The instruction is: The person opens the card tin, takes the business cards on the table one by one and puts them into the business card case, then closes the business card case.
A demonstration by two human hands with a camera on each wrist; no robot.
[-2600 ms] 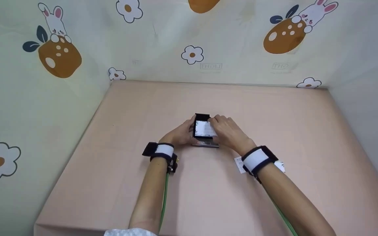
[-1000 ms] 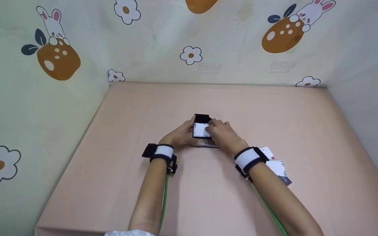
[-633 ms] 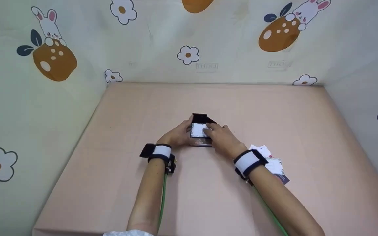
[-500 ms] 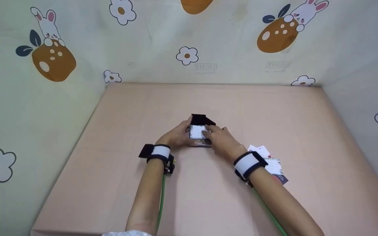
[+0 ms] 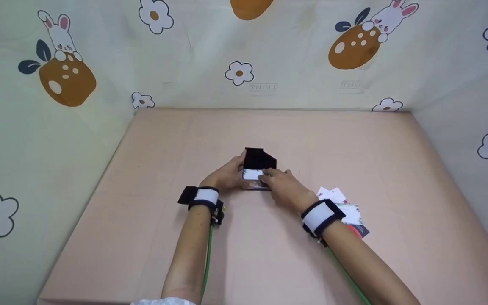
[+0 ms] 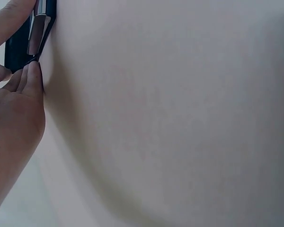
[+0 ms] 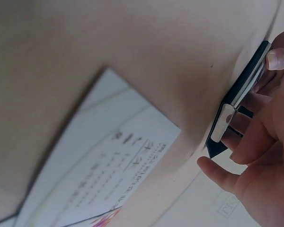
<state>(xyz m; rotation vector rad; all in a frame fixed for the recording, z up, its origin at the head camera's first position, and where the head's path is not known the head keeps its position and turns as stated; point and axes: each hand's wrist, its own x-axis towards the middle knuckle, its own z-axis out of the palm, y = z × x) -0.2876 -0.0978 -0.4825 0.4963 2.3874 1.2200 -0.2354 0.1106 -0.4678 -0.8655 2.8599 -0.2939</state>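
My left hand [image 5: 226,173] grips an opened black business card case [image 5: 257,158] at its left side. In the left wrist view, its thumb and fingers are around the case [image 6: 16,47]. A white business card [image 5: 250,174] lies in the case, its near end meeting the shiny near-side panel [image 5: 256,184]. With thumb and fingers at the card's right part, my right hand [image 5: 288,190] pinches it. Seen from the right wrist, the case [image 7: 246,78] shows a metal edge, and the right fingers curl beside it; the card inside is hidden there.
Several loose business cards [image 5: 350,213] lie overlapping by the right wrist strap, among them a dark one [image 5: 363,231]. One white printed card [image 7: 104,151] looms large in the right wrist view. Patterned cloth walls [image 5: 201,63] bound the covered table [image 5: 176,140].
The white card has slid toward me within the case, baring more black interior beyond it. My right hand has come nearer along with it, and its arm uncovers more of the loose cards.
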